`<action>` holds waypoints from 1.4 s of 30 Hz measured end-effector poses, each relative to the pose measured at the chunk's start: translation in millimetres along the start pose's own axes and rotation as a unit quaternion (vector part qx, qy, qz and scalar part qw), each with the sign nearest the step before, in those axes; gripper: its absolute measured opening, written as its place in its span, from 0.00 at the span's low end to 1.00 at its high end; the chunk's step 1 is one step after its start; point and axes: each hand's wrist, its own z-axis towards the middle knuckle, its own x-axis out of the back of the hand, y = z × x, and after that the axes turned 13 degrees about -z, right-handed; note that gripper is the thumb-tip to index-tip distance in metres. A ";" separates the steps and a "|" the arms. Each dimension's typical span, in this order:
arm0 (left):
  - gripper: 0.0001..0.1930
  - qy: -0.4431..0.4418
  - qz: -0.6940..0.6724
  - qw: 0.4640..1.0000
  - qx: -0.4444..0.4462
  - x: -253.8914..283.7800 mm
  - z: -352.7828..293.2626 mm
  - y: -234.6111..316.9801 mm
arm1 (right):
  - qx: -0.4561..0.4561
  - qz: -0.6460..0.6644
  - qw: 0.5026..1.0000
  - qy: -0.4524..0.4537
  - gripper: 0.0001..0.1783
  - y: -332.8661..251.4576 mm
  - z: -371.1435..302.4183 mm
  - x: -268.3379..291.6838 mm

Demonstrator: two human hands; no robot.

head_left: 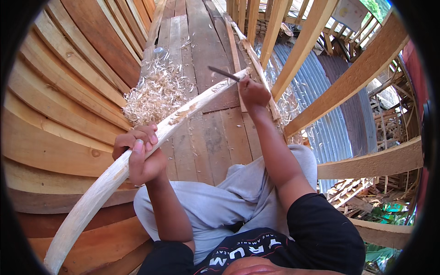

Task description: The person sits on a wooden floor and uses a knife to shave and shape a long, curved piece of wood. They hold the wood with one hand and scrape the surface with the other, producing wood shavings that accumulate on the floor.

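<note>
A long pale peeled wooden pole runs slantwise from the lower left up to the right, with brownish rough patches along its upper part. My left hand is wrapped round the pole near its middle. My right hand is closed in a fist beside the pole's far end. From that fist a dark knife blade sticks out to the left, lying across the pole close to its tip. The knife's handle is hidden inside my fingers.
Curled wood shavings lie heaped on the plank floor, near a small clear container. Stacked boards line the left. Wooden railing posts stand right, with corrugated metal sheets below. Another thin pole lies along the floor's edge.
</note>
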 end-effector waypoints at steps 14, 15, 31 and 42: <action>0.05 -0.010 -0.002 1.000 0.005 -9.6 5.9 12.7 | -0.246 0.459 0.762 -0.386 0.22 28.4 11.1 7.0; 0.05 -0.010 -0.005 1.000 0.005 -9.5 5.7 12.2 | -0.245 0.452 0.763 -0.391 0.23 26.1 9.4 7.4; 0.06 -0.003 0.004 1.000 0.020 -6.4 6.2 13.4 | -0.314 0.512 0.605 -0.522 0.25 -2.1 9.0 29.6; 0.05 -0.018 0.002 1.000 0.011 -6.5 7.1 13.4 | -0.100 0.443 0.862 -0.228 0.24 2.1 37.6 49.8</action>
